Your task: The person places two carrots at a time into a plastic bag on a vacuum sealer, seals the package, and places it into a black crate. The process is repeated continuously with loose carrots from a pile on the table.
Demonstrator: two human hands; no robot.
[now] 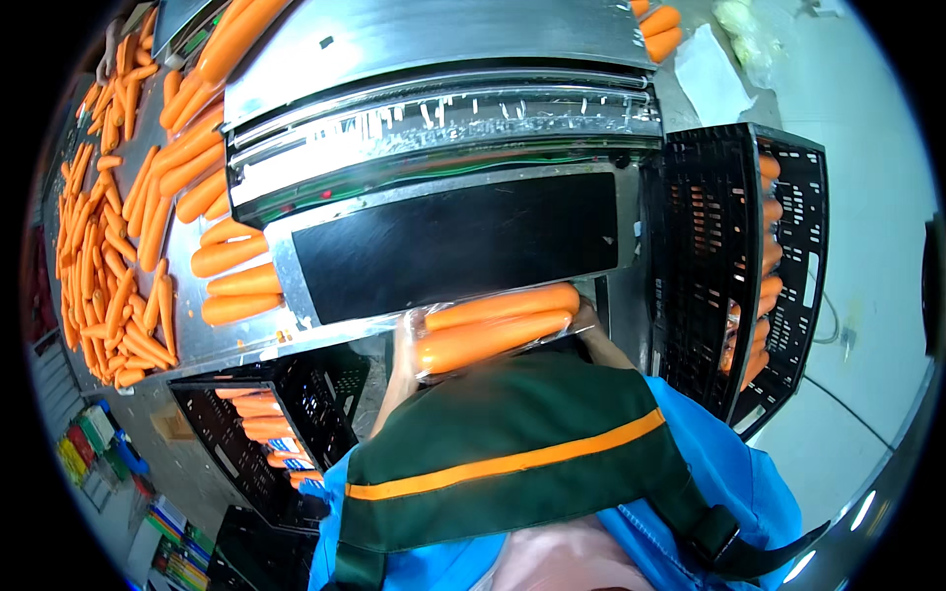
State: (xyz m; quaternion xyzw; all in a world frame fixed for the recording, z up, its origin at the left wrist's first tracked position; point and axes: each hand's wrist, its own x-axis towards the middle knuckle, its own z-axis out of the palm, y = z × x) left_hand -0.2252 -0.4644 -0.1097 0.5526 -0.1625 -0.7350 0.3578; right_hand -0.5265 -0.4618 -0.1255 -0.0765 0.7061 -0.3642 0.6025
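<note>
Two large carrots in clear plastic film lie side by side between my hands, close in front of my green apron. My left hand is at their left end, with film bunched against it. At the right end, my right hand holds them, its fingers partly hidden behind the carrots. Just beyond the pack is the black plate of a film wrapping machine, with the film roll behind it.
Large carrots line the steel table left of the machine, with a heap of small carrots farther left. Black crates holding carrots stand at the right and lower left. Another person's hand is at the upper left.
</note>
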